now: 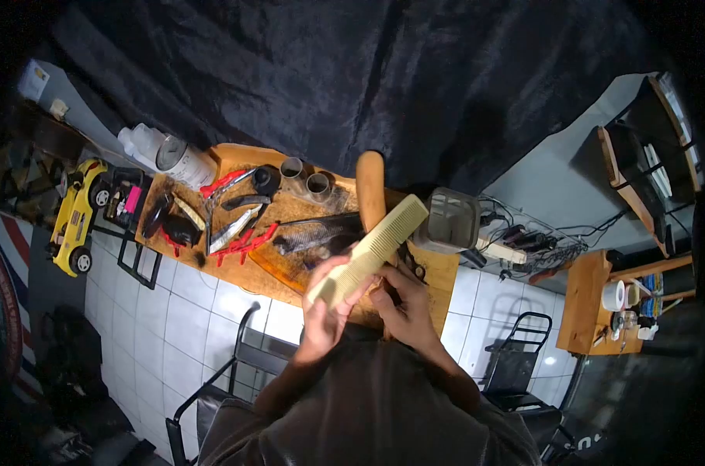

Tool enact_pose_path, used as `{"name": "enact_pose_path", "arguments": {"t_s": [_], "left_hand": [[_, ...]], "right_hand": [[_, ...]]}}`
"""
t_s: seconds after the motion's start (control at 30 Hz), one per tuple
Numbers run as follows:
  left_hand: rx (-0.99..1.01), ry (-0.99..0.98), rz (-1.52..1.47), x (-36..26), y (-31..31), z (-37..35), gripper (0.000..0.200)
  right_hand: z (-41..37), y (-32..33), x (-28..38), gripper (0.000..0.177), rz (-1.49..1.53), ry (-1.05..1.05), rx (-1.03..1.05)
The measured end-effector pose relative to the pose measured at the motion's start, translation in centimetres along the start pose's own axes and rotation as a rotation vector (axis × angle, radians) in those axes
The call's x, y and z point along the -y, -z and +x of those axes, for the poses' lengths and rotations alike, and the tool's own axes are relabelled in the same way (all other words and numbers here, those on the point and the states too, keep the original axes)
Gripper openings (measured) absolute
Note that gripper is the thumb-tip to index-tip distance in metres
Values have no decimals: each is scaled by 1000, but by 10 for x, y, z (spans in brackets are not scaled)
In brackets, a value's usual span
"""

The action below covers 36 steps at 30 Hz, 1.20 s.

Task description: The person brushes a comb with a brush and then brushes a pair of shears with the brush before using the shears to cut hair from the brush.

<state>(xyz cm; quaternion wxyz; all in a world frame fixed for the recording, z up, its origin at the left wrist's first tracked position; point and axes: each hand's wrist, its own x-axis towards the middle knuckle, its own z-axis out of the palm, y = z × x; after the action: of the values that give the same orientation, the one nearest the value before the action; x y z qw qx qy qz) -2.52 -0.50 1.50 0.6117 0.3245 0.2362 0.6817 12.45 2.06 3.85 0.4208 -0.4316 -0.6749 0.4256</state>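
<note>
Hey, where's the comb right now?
In the head view, centre frame: the comb is held in the left hand, right hand touching it, over the wooden table beside the grey container.

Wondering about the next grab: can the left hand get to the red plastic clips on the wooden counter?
Probably yes: the red plastic clips lie uncovered close by, but the left hand is holding the cream plastic comb.

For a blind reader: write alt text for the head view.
The person's left hand grips a cream comb, the right hand beside it, above a wooden shelf strewn with red clips and barber tools. Black cloth fills the top.
</note>
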Motion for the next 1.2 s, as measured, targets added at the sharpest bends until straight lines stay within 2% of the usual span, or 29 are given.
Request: {"name": "enact_pose_path", "arguments": {"t_s": [0.03,0.07,0.13,0.17,0.2,0.3,0.33,0.37,0.43,0.5,0.53,0.6,0.67,0.77,0.9,0.93,0.97,1.03,1.1,1.17,1.2], "left_hand": [[31,-11,136,-1,-2,0,63],[40,-82,327,-5,-1,1,47],[33,35,483,-7,12,-8,36],[28,91,561,-6,17,-10,31],[-12,45,609,-4,16,-9,34],[-108,81,262,-12,6,-4,41],[-76,158,334,-21,3,0,45],[62,184,468,-20,18,1,39],[105,381,509,-31,24,2,33],[24,246,405,-27,30,6,25],[-115,164,371,-25,27,7,19],[-310,114,313,-22,34,9,16],[-417,69,266,-20,40,13,16],[-496,-7,191,-28,22,24,19],[-397,-49,248,-16,27,22,25],[-412,-38,247,-18,14,23,24],[-333,23,317,-17,16,18,23],[-253,20,407,-7,14,12,22],[-135,183,588,-7,18,5,21],[-51,183,630,1,22,-2,22],[-90,185,583,2,19,0,22]], "right_hand": [[3,-1,-1,24,18,20,-11],[5,-2,1,23,26,4,-40],[8,-3,5,22,43,-31,-92],[10,-1,4,23,-3,-3,-46],[11,3,3,23,-49,25,1],[13,19,4,24,-87,15,222],[12,22,7,25,-82,-7,310],[13,22,10,30,-84,-9,301],[15,20,15,40,-92,-7,283],[12,18,20,51,-123,-9,120],[10,17,21,56,-136,-11,39],[2,20,15,61,-69,-196,58],[-7,22,5,60,-59,-224,66],[-19,20,2,62,-102,-91,131],[-30,11,3,57,-155,-106,286],[-27,8,8,55,-148,-151,250],[-25,6,7,55,-110,-152,215],[-19,5,3,55,-36,-148,151],[-9,11,11,55,-18,-261,100],[-2,16,12,55,-11,-268,34],[1,17,8,56,-13,-216,-7]]}}
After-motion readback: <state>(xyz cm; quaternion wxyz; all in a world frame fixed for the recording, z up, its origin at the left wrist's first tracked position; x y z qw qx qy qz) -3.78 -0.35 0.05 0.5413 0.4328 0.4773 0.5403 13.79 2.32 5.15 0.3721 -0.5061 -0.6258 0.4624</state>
